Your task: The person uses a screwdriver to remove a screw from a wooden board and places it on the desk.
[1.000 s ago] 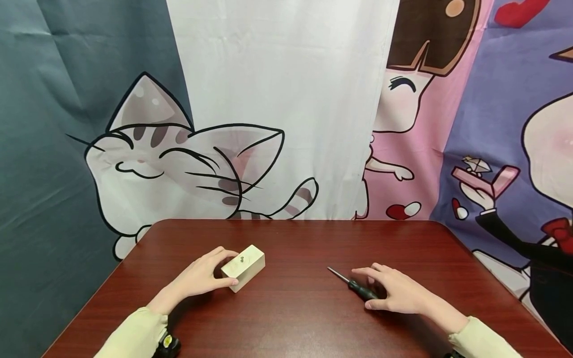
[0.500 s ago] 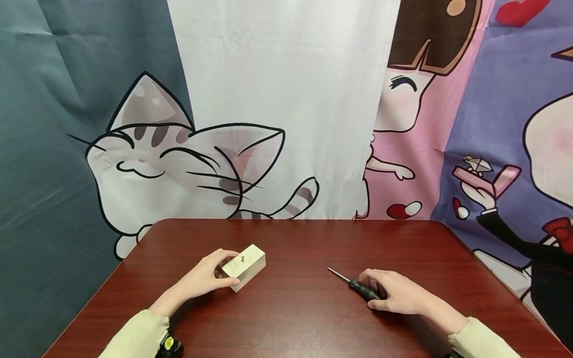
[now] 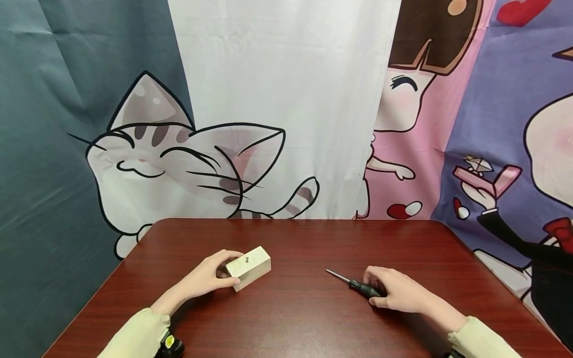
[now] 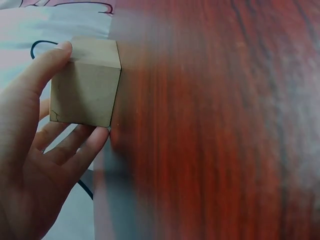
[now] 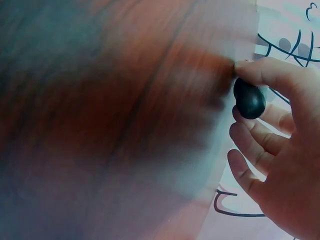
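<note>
My left hand [image 3: 210, 273] grips the near end of a pale wooden block [image 3: 251, 269], thumb on one side and fingers on the other. A small screw [image 3: 246, 259] shows on the block's top face. In the left wrist view, the end of the block [image 4: 85, 95] faces the camera between thumb and fingers. My right hand [image 3: 396, 290] holds the dark handle of a screwdriver [image 3: 363, 289], whose metal shaft points to the far left. The rounded handle end [image 5: 250, 100] shows between thumb and fingers in the right wrist view.
Both hands work over a reddish-brown wooden table [image 3: 295, 318] with rounded far corners. Behind it hangs a cloth backdrop [image 3: 286, 74] printed with cartoon figures. A black wrist device [image 3: 170, 344] sits at the left sleeve.
The right fingers, first spread above the screwdriver, have curled in round its handle. The block in my left hand has shifted slightly to the right and turned a little.
</note>
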Demonstrator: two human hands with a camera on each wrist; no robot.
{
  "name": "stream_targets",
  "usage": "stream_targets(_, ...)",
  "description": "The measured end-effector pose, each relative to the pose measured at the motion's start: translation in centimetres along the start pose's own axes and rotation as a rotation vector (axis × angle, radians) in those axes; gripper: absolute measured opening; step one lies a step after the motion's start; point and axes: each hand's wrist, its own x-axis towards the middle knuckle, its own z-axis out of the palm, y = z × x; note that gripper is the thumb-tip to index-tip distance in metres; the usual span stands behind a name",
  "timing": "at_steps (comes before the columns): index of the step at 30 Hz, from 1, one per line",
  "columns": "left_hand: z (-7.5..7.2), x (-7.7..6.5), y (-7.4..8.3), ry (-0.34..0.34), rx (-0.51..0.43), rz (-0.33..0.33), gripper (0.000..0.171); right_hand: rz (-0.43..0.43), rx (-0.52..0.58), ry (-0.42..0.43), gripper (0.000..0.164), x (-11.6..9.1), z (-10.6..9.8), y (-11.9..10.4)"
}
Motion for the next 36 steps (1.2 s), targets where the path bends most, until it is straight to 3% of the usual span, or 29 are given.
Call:
stream_targets(6, 0.2, 0.5, 0.3, -0.019, -0.032, 0.001, 0.055, -0.006, 0.043, 0.043, 0.032, 0.2, -0.5, 0.0)
stream_targets(22, 0.9, 1.6, 1.1, -0.087, -0.134, 0.012, 0.05, -0.112, 0.106, 0.268, 0.039, 1.7, -0.9, -0.2)
stream_targets(30, 1.2, 1.8, 1.3, -0.104, -0.161, -0.027, 0.053, -0.18, 0.177, 0.376, 0.038, 2.4, -1.5, -1.4)
stream_targets(36, 1.7, 2.0, 1.4, -0.1, -0.194, -0.05, 0.048, -0.116, 0.303, 0.405, 0.037, 2.6, -1.7, -2.2)
